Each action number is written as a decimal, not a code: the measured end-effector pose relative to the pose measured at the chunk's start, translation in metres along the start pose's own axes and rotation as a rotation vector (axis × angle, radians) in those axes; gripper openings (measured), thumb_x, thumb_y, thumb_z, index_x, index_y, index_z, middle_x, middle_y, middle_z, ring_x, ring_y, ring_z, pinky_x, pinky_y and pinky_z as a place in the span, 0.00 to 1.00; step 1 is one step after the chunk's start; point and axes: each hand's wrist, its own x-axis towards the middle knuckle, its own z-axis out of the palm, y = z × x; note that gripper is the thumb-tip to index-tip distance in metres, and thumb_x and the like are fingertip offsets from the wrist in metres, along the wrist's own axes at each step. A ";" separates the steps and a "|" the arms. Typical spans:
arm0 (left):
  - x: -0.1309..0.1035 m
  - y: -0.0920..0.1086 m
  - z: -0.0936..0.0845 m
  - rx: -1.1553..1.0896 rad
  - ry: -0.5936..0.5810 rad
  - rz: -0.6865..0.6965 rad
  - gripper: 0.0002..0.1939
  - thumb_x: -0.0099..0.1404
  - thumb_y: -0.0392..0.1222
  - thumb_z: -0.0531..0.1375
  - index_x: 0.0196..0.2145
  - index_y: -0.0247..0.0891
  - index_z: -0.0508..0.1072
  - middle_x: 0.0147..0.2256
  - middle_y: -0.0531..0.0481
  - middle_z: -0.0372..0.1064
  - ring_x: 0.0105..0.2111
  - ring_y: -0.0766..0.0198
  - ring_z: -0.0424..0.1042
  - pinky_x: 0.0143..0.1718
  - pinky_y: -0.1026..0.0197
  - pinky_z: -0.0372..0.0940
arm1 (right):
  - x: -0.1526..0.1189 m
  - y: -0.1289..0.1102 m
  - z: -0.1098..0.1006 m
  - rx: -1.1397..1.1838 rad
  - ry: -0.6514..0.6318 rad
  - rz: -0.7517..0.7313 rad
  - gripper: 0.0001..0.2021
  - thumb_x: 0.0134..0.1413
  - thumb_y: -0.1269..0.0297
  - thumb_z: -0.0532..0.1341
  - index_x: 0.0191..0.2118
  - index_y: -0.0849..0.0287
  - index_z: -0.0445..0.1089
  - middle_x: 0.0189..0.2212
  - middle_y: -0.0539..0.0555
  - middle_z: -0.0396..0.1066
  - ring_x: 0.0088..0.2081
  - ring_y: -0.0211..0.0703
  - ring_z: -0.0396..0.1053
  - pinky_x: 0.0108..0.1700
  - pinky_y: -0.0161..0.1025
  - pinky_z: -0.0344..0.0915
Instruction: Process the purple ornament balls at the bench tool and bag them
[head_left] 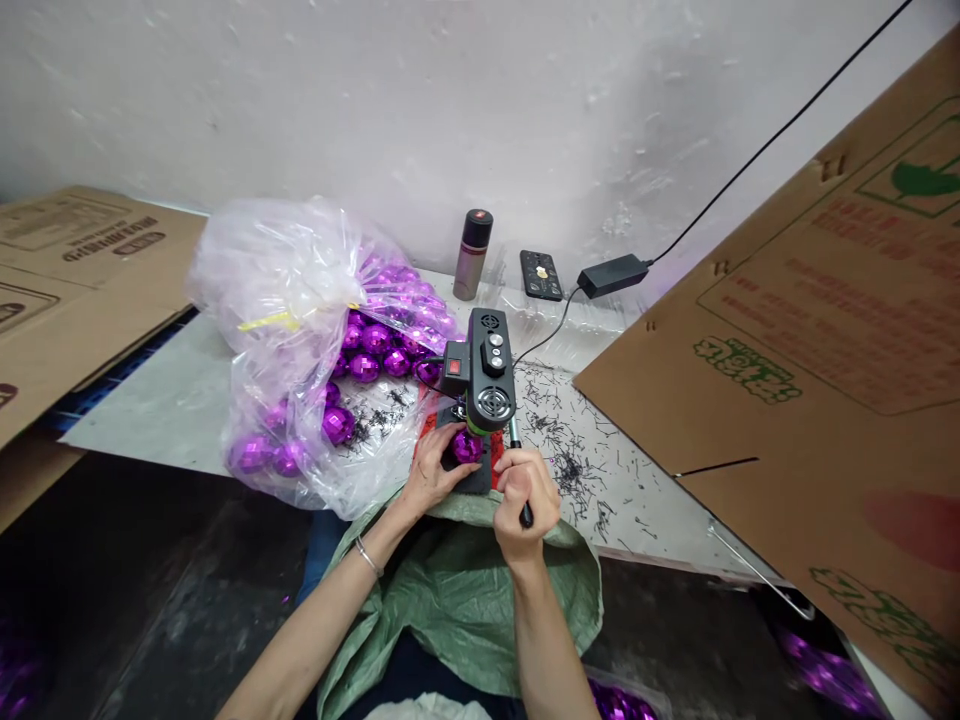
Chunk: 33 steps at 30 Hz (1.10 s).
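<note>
A black machine with a red switch stands on the table. My left hand holds a shiny purple faceted ball under the machine's head, with fingers and thumb around it. My right hand is wrapped round the black-gripped lever at the machine's right side. Left of the machine, a clear plastic bag lies open with several purple balls in it. A green woven sack hangs at the table's front edge, below my hands.
Small black bits are scattered over the table. Behind are a bottle, a phone and a black power adapter with its cable. Cardboard boxes stand at the right and left.
</note>
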 end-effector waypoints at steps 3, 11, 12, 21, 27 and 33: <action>0.001 0.001 -0.001 0.002 -0.009 0.004 0.30 0.64 0.52 0.70 0.61 0.40 0.72 0.56 0.38 0.76 0.57 0.45 0.76 0.59 0.41 0.70 | -0.010 0.009 0.003 0.000 0.016 -0.021 0.15 0.69 0.72 0.51 0.28 0.54 0.63 0.26 0.49 0.68 0.28 0.38 0.68 0.30 0.38 0.63; 0.000 0.001 0.002 0.006 0.023 0.011 0.29 0.65 0.53 0.69 0.60 0.40 0.72 0.55 0.38 0.77 0.56 0.46 0.77 0.58 0.42 0.71 | -0.024 0.024 0.014 -0.023 0.084 -0.059 0.19 0.73 0.66 0.48 0.27 0.54 0.61 0.25 0.49 0.66 0.27 0.38 0.67 0.30 0.38 0.63; 0.000 0.000 0.003 0.006 0.025 0.013 0.29 0.66 0.53 0.69 0.60 0.39 0.72 0.55 0.38 0.77 0.56 0.46 0.77 0.58 0.42 0.71 | -0.024 0.024 0.015 -0.016 0.091 -0.063 0.19 0.73 0.66 0.48 0.27 0.54 0.61 0.25 0.49 0.66 0.27 0.38 0.67 0.30 0.38 0.63; 0.000 0.000 0.004 0.000 0.029 0.001 0.30 0.66 0.54 0.68 0.60 0.38 0.72 0.55 0.37 0.76 0.56 0.45 0.76 0.58 0.42 0.70 | -0.028 0.029 0.017 -0.010 0.093 -0.068 0.18 0.74 0.64 0.48 0.28 0.54 0.59 0.26 0.48 0.66 0.28 0.38 0.66 0.39 0.42 0.69; 0.000 -0.002 0.006 -0.009 0.034 0.011 0.30 0.65 0.52 0.69 0.60 0.39 0.72 0.55 0.38 0.77 0.56 0.46 0.77 0.58 0.42 0.70 | -0.030 0.031 0.018 -0.007 0.109 -0.088 0.18 0.73 0.66 0.47 0.28 0.54 0.60 0.25 0.48 0.64 0.28 0.38 0.66 0.41 0.43 0.70; 0.001 -0.004 0.006 -0.004 0.047 0.034 0.30 0.65 0.52 0.69 0.60 0.39 0.71 0.55 0.37 0.77 0.55 0.45 0.77 0.58 0.43 0.70 | -0.028 0.033 0.021 -0.009 0.131 -0.121 0.18 0.73 0.68 0.46 0.28 0.53 0.59 0.25 0.47 0.63 0.28 0.38 0.65 0.42 0.42 0.70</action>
